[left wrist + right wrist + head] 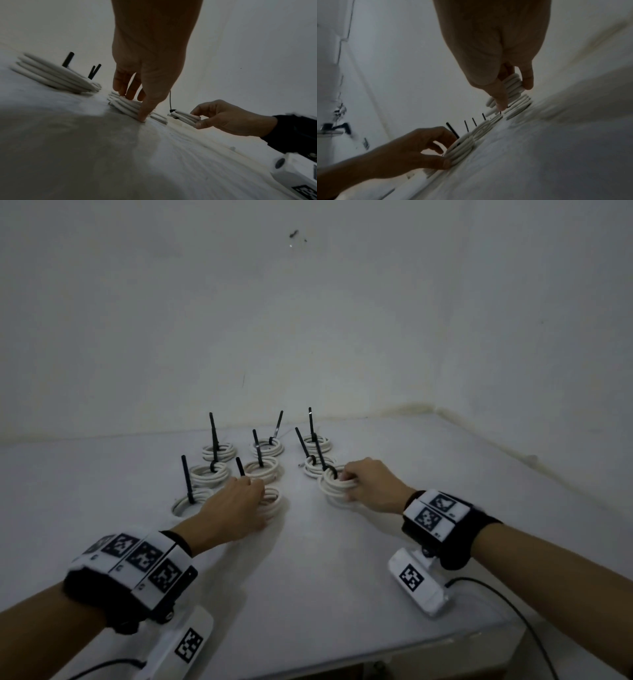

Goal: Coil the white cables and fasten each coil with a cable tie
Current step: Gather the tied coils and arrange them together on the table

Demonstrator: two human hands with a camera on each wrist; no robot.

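Several white cable coils, each with a black cable tie sticking up, lie in rows on the white table (308,577). My left hand (260,498) grips the front middle coil (274,503), fingers over its top and thumb on its near side; that coil (126,106) lies flat on the table. Its tie (240,466) stands just behind my knuckles. My right hand (346,484) pinches the front right coil (330,486) between thumb and fingers. In the left wrist view this coil (186,117) is tilted, with its tie (170,100) pointing up. The right wrist view shows the pinched coil (513,83).
More tied coils lie behind and to the left: a front left coil (186,503), a middle row (209,474) (262,469) (313,465), and a back row (219,451) (267,447) (318,442). A white wall rises behind the table. The table's front edge (376,652) is near my wrists.
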